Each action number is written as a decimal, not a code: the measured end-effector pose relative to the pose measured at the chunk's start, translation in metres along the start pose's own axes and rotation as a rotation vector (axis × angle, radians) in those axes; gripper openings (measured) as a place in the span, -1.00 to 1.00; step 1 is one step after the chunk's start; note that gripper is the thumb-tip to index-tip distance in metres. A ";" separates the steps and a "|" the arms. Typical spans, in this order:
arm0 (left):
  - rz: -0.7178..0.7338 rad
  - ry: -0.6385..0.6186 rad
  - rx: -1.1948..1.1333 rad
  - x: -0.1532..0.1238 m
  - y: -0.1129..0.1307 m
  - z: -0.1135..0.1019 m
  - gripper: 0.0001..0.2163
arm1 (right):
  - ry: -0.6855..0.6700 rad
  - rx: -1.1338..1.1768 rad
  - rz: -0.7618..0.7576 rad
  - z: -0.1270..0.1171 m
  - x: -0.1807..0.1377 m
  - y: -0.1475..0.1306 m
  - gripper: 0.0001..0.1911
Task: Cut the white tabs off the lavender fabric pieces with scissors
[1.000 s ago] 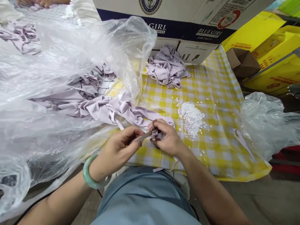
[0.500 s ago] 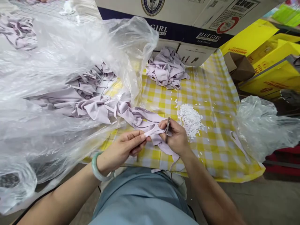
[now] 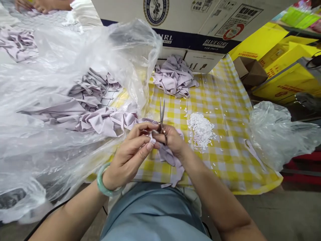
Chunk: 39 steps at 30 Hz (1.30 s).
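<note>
My left hand (image 3: 134,149), with a jade-green bangle at its wrist, pinches a folded end of a lilac fabric strip (image 3: 173,157). Pressed close beside it, my right hand (image 3: 172,140) grips small scissors (image 3: 162,115), their blades pointing away from me and slightly apart. Its fingertips also meet the strip near my left thumb. Part of the strip hangs below my right hand towards my lap; more lilac strips (image 3: 100,120) run left out of a clear plastic bag (image 3: 62,73). The exact spot between my fingertips is partly hidden.
A pile of small white pieces (image 3: 200,130) lies on the yellow checked cloth (image 3: 233,160). Behind are a lilac fabric heap (image 3: 174,75) and a large beer carton (image 3: 190,36). Crumpled plastic (image 3: 278,134) and yellow boxes (image 3: 288,80) stand right. Another person's hand shows top left.
Both hands have drawn together and shifted left. The scissors have swung from lying against my right palm to pointing away from me, and my left fingers have turned up the strip's end.
</note>
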<state>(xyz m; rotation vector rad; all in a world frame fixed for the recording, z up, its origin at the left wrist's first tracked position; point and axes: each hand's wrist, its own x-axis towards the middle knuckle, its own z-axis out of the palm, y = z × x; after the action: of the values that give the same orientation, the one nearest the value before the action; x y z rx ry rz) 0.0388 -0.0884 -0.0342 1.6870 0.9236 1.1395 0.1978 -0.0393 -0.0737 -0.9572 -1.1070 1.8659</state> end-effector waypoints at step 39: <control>-0.208 0.026 -0.225 -0.002 -0.021 0.046 -0.69 | 0.118 -1.059 -0.267 -0.025 -0.085 -0.010 -0.47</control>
<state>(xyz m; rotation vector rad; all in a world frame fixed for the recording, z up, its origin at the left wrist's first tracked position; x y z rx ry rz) 0.0796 -0.0949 -0.0640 1.3652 0.9267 1.0838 0.2591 -0.1011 -0.0548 -1.3457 -2.0767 0.9146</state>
